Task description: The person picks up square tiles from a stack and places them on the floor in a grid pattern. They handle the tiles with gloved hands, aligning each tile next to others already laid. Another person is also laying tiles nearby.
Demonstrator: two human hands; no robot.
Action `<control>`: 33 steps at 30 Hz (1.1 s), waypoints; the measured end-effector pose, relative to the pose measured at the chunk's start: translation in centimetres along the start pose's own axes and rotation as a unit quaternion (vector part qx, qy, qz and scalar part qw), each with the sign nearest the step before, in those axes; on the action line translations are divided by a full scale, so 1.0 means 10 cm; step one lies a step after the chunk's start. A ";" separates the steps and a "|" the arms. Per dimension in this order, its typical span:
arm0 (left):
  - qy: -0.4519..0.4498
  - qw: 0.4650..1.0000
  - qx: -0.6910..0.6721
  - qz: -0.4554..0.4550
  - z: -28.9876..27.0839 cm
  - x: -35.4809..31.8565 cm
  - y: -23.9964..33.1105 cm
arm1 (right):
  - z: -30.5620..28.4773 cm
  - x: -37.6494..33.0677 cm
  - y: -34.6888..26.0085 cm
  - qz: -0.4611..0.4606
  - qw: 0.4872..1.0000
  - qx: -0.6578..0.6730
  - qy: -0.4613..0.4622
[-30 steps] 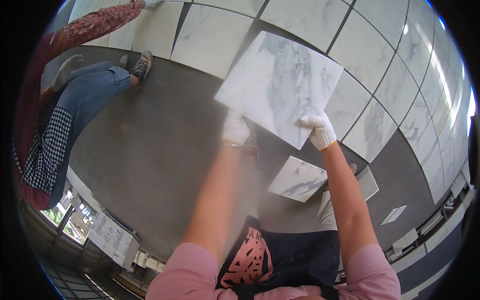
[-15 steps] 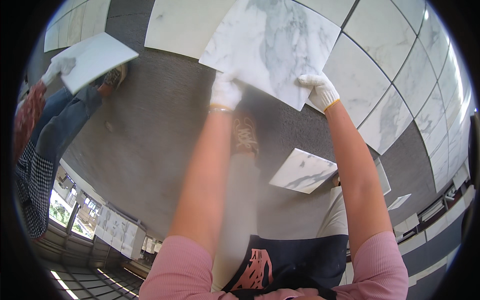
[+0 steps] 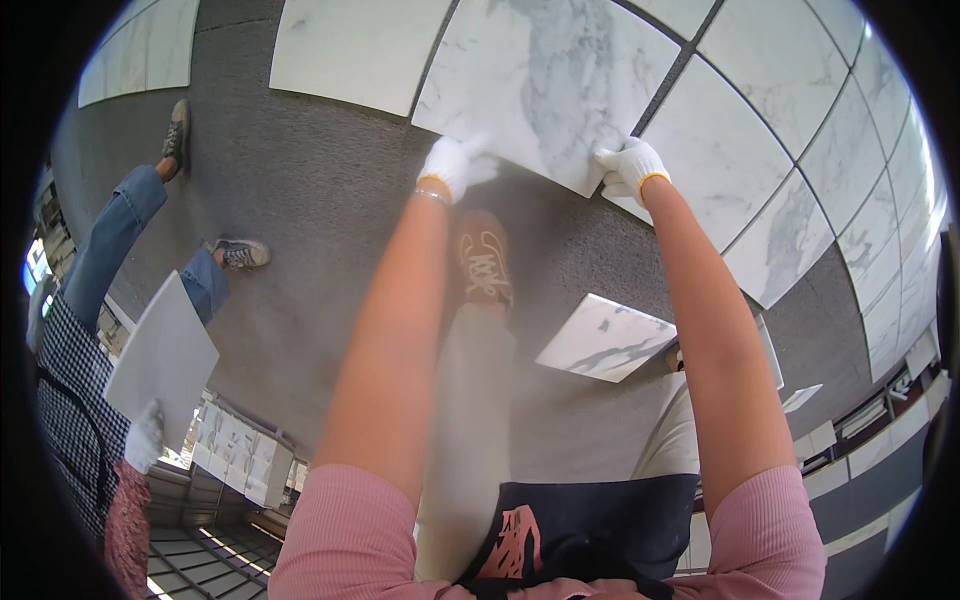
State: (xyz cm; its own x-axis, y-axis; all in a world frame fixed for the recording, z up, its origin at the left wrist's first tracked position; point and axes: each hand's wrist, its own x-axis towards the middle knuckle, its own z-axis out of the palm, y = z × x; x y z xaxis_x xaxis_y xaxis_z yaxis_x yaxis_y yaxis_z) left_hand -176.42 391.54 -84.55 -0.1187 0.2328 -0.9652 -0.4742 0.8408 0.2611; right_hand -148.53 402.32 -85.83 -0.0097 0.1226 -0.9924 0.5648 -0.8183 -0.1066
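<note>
A large white marble tile (image 3: 548, 88) with grey veining lies in line with its neighbours, dark gaps between them. My right hand (image 3: 634, 168), in a white knit glove, has its fingers curled on the tile's near right corner. By the near left edge is my left hand (image 3: 456, 166), gloved the same way. Motion smears its fingers, so I cannot tell whether they touch the tile. A smaller veined marble tile (image 3: 606, 338) lies on the grey floor near my right leg, apart from both hands.
More marble tiles (image 3: 715, 140) spread in rows to the right, and a pale one (image 3: 357, 50) sits left of mine. At left, a person's gloved hand (image 3: 146, 438) carries a white tile (image 3: 165, 350). My shoe (image 3: 484, 255) stands on the grey floor (image 3: 320, 200).
The large tile has turned slightly and settled into line with the row. My left hand has shifted off its edge. The person at left has come nearer, carrying their tile.
</note>
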 end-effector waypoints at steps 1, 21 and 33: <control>0.007 1.000 0.003 -0.004 0.00 0.02 0.01 | -0.01 0.05 0.02 0.001 1.000 -0.015 -0.004; 0.034 0.996 0.076 -0.021 -0.04 0.24 -0.09 | 0.02 0.05 0.02 -0.048 0.995 -0.079 0.049; 0.029 0.991 0.129 -0.006 0.01 0.14 -0.01 | 0.04 0.17 0.16 -0.070 0.994 -0.035 0.072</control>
State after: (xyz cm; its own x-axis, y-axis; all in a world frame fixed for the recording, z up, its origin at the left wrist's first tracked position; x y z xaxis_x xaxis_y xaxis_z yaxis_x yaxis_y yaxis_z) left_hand -176.41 391.85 -85.88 -0.1684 0.1994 -0.9653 -0.2385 0.9420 0.2362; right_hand -147.91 400.98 -87.70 0.0236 0.3152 -0.9487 0.6226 -0.7471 -0.2327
